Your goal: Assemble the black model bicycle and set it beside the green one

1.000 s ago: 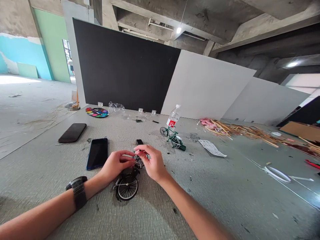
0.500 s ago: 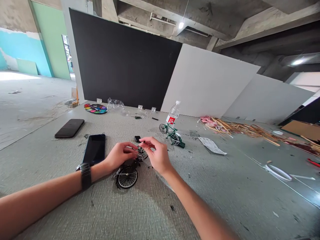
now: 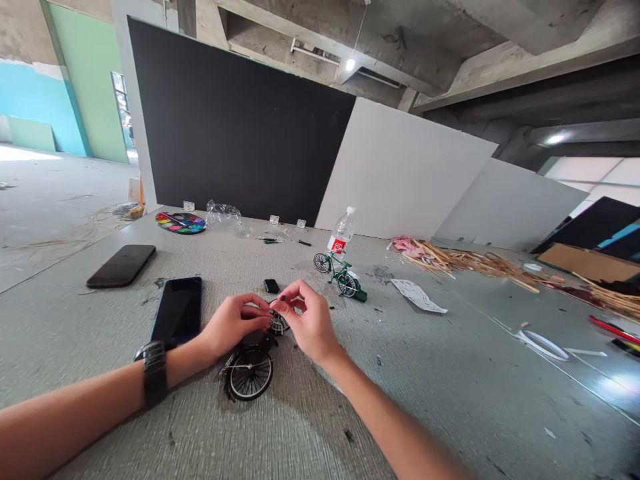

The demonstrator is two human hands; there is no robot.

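A small black model bicycle (image 3: pixel 250 377) lies between my hands on the grey textured surface, its nearer spoked wheel turned towards me. My left hand (image 3: pixel 233 327) is closed on its far part, beside the other wheel; the fingertips are partly hidden. Thumb and forefinger of my right hand (image 3: pixel 309 323) pinch a tiny dark part (image 3: pixel 282 299) just above that far wheel; its kind is too small to tell. Beyond the fingers lies a small black block-like piece (image 3: pixel 271 286). A green model bicycle (image 3: pixel 345 277) stands farther off to the right, in front of a plastic bottle (image 3: pixel 343 230).
Two phones (image 3: pixel 177 310) (image 3: pixel 123 265) lie to the left. A paint palette (image 3: pixel 181 223) and clear plastic wrapping (image 3: pixel 223 215) sit by the black board (image 3: pixel 240 120). To the right are a printed sheet (image 3: pixel 419 295), wood strips (image 3: pixel 480 263) and a white tape ring (image 3: pixel 543 346).
The view has shifted slightly, so the scene sits a little lower and farther left. Both hands stay at the black bicycle's far wheel, with only small finger movement.
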